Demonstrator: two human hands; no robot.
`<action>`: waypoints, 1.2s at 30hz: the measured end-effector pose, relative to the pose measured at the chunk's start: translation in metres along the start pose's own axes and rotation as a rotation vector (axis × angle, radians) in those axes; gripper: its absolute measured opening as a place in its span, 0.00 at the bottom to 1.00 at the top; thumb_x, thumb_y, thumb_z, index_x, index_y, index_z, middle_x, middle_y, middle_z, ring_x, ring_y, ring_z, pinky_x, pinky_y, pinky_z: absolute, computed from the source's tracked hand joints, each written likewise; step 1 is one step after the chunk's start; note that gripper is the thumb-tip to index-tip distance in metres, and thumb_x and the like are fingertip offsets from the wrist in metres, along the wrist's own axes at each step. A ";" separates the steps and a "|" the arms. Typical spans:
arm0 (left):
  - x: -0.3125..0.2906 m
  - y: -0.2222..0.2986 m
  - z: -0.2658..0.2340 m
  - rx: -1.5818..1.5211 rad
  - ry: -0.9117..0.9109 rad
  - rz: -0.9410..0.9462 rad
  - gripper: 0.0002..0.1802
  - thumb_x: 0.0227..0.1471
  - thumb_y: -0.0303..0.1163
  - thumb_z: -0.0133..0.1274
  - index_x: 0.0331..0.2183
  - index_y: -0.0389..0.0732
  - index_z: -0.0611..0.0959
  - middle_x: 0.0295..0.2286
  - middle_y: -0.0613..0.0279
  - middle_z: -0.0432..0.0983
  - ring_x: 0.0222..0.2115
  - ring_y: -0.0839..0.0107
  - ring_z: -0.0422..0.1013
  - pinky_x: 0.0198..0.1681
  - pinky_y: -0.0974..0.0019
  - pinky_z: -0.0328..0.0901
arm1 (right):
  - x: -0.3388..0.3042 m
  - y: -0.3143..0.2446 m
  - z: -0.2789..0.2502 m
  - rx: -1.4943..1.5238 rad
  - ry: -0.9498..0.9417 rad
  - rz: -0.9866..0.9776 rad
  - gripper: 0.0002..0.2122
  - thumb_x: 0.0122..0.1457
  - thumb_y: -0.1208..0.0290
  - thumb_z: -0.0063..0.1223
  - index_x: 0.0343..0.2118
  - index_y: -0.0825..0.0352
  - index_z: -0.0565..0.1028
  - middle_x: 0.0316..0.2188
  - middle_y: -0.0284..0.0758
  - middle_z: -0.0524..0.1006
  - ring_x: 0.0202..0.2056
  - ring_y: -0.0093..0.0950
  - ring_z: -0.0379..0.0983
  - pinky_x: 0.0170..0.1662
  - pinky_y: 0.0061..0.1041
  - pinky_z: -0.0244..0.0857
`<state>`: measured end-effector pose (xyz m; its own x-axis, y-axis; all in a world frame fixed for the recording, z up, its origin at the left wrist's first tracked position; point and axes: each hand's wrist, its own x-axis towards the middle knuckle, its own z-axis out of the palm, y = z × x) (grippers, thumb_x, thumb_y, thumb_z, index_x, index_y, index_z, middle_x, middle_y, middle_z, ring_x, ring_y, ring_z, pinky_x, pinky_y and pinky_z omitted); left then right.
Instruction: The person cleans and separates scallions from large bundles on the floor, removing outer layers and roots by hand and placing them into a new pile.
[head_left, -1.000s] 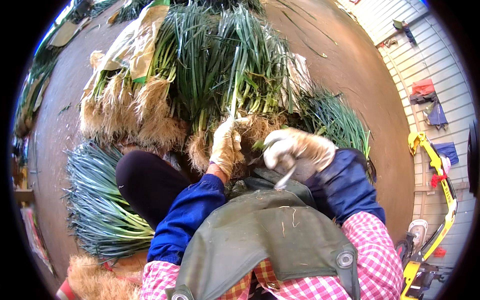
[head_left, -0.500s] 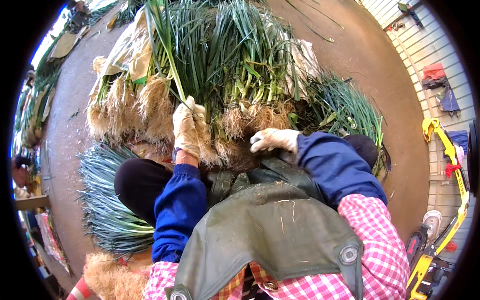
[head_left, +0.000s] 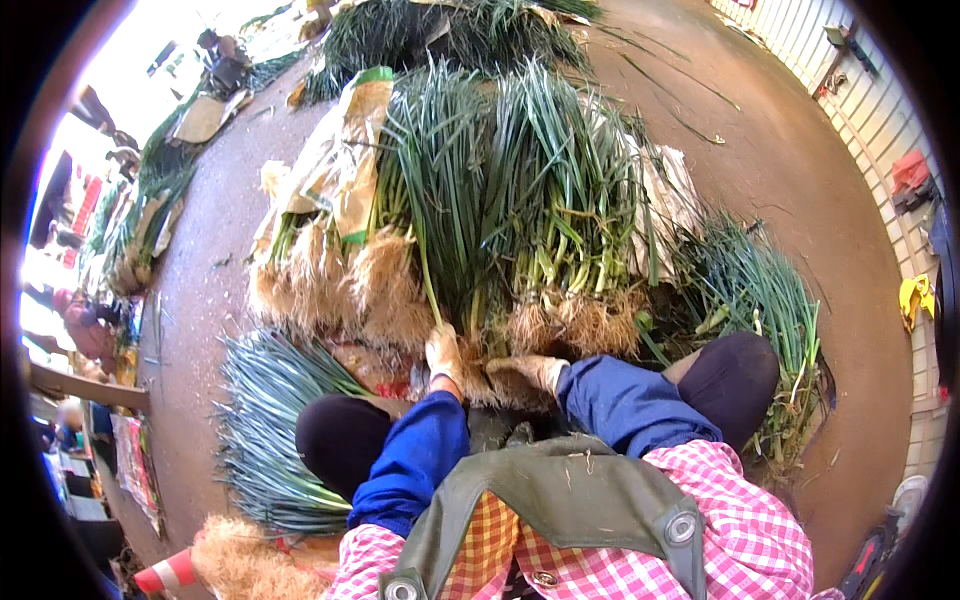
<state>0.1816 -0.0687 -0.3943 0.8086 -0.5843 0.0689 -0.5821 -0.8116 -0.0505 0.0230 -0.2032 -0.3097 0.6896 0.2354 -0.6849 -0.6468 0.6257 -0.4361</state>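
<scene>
**A single stalk (head_left: 431, 290) in the left grip (head_left: 443, 355)**

We see the gloved left grip closed around the lower end of the stalk, its green top running up against the leafy bundle (head_left: 560, 190) ahead. The gloved right grip (head_left: 525, 372) sits low and just beside it, near the bundle's brushy roots (head_left: 585, 322); its fingers are turned from our view, so we cannot tell whether it holds anything.

We judge the step in hand to be handling one stalk by its root end. The next move, as we read it, calls for a steady hold low on the stalk, with its long leaves kept free of the bundle's.

To the left we see a paper-wrapped bundle (head_left: 335, 195); a blue-green heap (head_left: 275, 430) lies by the left knee (head_left: 343, 440), and a looser heap (head_left: 765, 310) beyond the right knee (head_left: 735, 380).
</scene>
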 end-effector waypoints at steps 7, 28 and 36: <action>0.006 -0.013 -0.033 -2.198 -0.690 -0.758 0.21 0.59 0.45 0.40 0.42 0.40 0.77 0.33 0.56 0.76 0.30 0.65 0.73 0.31 0.62 0.71 | -0.016 -0.024 0.059 0.042 -0.203 -0.156 0.09 0.52 0.70 0.58 0.36 0.64 0.78 0.33 0.30 0.79 0.34 0.23 0.74 0.39 0.24 0.67; 0.091 0.019 -0.277 -1.819 -0.567 -0.159 0.18 0.52 0.38 0.51 0.41 0.35 0.78 0.29 0.56 0.78 0.25 0.72 0.74 0.26 0.73 0.70 | -0.135 -0.142 -0.132 -1.012 0.803 -0.390 0.24 0.48 0.57 0.62 0.46 0.66 0.74 0.45 0.42 0.74 0.46 0.35 0.70 0.50 0.29 0.61; 0.063 -0.025 -0.337 -1.909 -0.154 0.001 0.17 0.58 0.33 0.46 0.45 0.34 0.76 0.15 0.77 0.63 0.12 0.87 0.57 0.13 0.82 0.53 | -0.174 -0.168 -0.023 -1.091 1.190 -0.937 0.19 0.54 0.58 0.56 0.45 0.64 0.73 0.41 0.40 0.76 0.41 0.34 0.74 0.45 0.30 0.66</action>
<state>0.2183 -0.0859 -0.0532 0.7452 -0.6667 -0.0119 0.1977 0.2040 0.9588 0.0045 -0.3663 -0.1305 0.6498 -0.7380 0.1822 -0.4682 -0.5774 -0.6689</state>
